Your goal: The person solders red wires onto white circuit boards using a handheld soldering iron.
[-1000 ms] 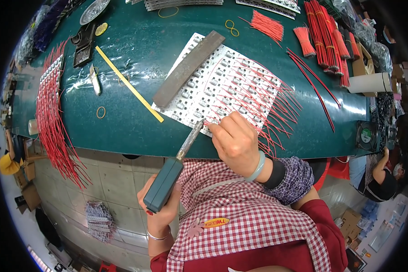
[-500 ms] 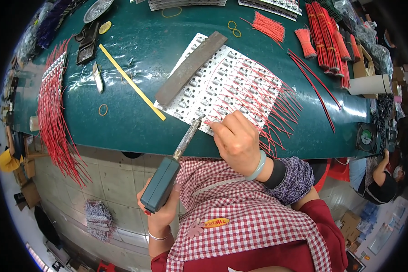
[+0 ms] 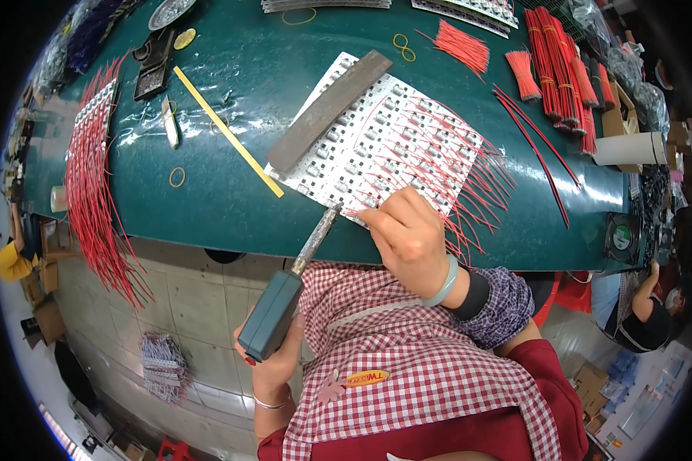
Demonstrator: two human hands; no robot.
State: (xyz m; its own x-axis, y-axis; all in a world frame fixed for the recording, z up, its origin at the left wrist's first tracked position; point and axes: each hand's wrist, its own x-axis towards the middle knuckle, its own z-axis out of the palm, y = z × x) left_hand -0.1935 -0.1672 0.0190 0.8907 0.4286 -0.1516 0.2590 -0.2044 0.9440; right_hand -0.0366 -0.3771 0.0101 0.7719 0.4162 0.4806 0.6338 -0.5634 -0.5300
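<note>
— What's she got in her hands?

— The left hand (image 3: 273, 361) is wrapped round the teal handle of a soldering iron (image 3: 284, 300), its tip at the near edge of the white panel of small boards (image 3: 377, 146). The right hand (image 3: 411, 238) rests on that same edge, fingers (image 3: 373, 217) pinched close on a red wire (image 3: 354, 210) just beside the iron's tip.

— How far along would you say?

— Most of the panel's right side already has red wires fanning off it, so I'd judge a good part done. The strip left of them, under the grey bar (image 3: 327, 111) lying across the panel, looks bare; that's what remains, as far as I can tell.

— Plenty of wire left?

— Yes: bundles of red wire (image 3: 557, 58) well beyond the panel's far right corner, and a yellow ruler (image 3: 227, 131) just left of it on the green desk (image 3: 207, 200).
</note>
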